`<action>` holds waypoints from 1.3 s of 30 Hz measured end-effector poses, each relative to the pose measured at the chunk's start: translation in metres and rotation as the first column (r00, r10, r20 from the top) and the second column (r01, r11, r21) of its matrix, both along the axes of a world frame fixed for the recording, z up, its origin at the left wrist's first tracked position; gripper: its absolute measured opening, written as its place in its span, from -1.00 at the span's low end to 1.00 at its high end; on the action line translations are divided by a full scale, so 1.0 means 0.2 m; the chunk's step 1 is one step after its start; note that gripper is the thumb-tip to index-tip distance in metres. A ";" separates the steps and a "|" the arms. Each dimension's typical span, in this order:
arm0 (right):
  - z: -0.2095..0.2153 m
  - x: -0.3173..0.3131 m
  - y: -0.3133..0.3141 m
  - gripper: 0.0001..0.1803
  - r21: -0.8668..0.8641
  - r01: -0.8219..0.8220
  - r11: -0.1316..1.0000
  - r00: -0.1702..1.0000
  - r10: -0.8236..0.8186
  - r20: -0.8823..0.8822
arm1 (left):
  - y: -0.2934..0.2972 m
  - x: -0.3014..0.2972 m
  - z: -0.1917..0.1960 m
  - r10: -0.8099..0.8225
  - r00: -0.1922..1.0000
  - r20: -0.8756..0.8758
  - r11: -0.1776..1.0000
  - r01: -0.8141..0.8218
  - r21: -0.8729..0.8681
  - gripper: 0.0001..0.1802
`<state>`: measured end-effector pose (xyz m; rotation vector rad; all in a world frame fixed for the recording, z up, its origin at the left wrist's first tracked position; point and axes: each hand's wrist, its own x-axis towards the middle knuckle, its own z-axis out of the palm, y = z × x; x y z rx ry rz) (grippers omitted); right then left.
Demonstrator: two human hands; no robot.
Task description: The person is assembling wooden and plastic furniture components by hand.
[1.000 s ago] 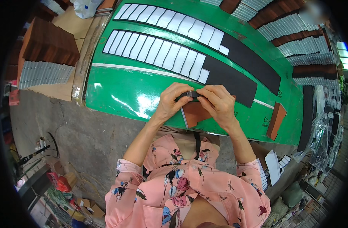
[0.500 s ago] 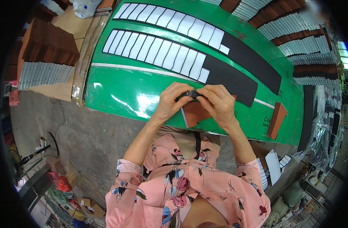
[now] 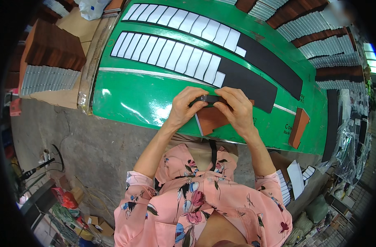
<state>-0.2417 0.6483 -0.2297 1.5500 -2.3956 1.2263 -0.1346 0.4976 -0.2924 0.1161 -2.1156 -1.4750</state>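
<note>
Above the front of the green tabletop [image 3: 130, 99], both my hands hold a short, narrow black strip [image 3: 214, 99]. My left hand [image 3: 185, 106] pinches its left end between thumb and bent fingers, where a small shiny patch shows. My right hand [image 3: 238, 110] grips the other end, its fingers curled over the top and hiding part of it. Under the hands lies a reddish-brown board [image 3: 211, 121] with a pale edge, partly covered by my right hand. Just beyond, a long black sheet [image 3: 249, 86] carries a row of white rectangles [image 3: 171, 57] on its left part.
A second black sheet [image 3: 272, 61] with white rectangles lies farther back. A brown block [image 3: 299, 127] rests at the right. Stacked brown boards [image 3: 54, 45] stand at the left, and more stacks [image 3: 303, 20] line the far right. Clear plastic wrap [image 3: 346, 140] hangs beside the table's right end.
My right hand's fingers have shifted slightly away from my left hand's, so more of the black strip shows between them. Both hands have risen a little.
</note>
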 end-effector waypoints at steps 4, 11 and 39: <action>0.00 0.00 0.01 -0.73 0.012 -0.015 1.000 1.000 0.016 -0.019 | 0.01 0.00 0.00 0.000 1.000 -0.005 1.000 0.000 -0.010 -0.72; -0.01 0.03 0.01 -0.74 0.021 0.021 1.000 1.000 -0.021 -0.004 | 0.01 0.00 -0.01 0.005 1.000 -0.014 1.000 -0.005 -0.023 -0.73; 0.07 -0.01 0.04 -0.78 0.002 0.039 0.999 0.990 -0.039 -0.137 | 0.01 -0.01 0.01 0.041 0.996 -0.080 0.991 -0.051 -0.128 -0.66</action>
